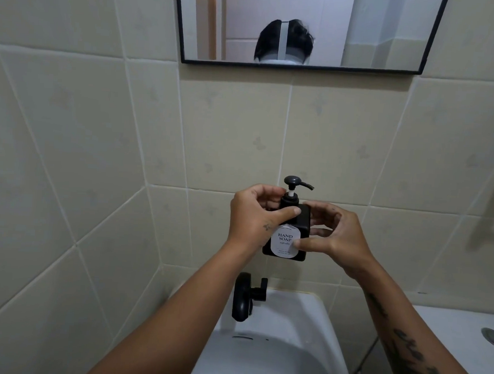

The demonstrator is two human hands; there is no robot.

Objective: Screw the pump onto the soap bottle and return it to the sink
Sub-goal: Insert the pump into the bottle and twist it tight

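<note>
Both forearms reach up and forward over the white sink (pixel 313 315), meeting in front of the tiled wall (pixel 69 147). On the left, the left hand (pixel 255 216) curls around the black collar of the pump (pixel 293 189), thumb laid across its front and fingers wrapped behind. Between the hands, the dark soap bottle (pixel 290 233) is held upright in the air, above the black faucet (pixel 245 296). On the right, the right hand (pixel 338 235) grips the bottle's body, thumb pressed on the white label and fingers bent around the far side.
</note>
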